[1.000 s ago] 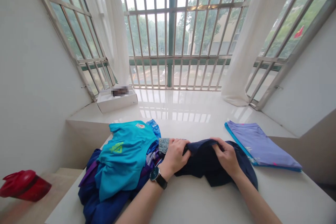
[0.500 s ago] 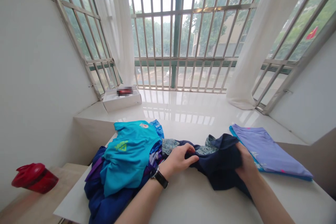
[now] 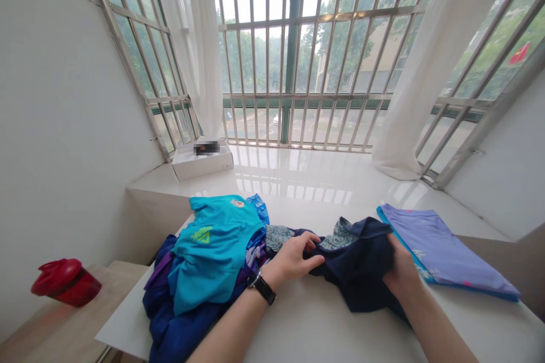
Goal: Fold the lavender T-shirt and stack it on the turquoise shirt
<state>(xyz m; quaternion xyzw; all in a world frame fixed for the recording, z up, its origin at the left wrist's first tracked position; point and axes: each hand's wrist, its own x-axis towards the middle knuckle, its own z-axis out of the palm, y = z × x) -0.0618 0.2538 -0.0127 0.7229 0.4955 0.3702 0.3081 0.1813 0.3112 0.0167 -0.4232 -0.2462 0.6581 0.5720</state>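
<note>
First, one red plastic flask [image 3: 66, 282] lies on a wooden ledge [image 3: 121, 272], left of one soft heap of clothes [image 3: 170, 317] topped by one teal jersey [image 3: 213, 252]. On the white table [image 3: 340, 332], one navy garment [image 3: 357, 266] with patterned lining sits between heap and folded lilac garment [image 3: 447, 252]; the left hand [image 3: 292, 261], wearing one wristwatch [image 3: 261, 289], rests open on its edge, while the right hand [image 3: 402, 272] grips the bunched cloth.
</note>
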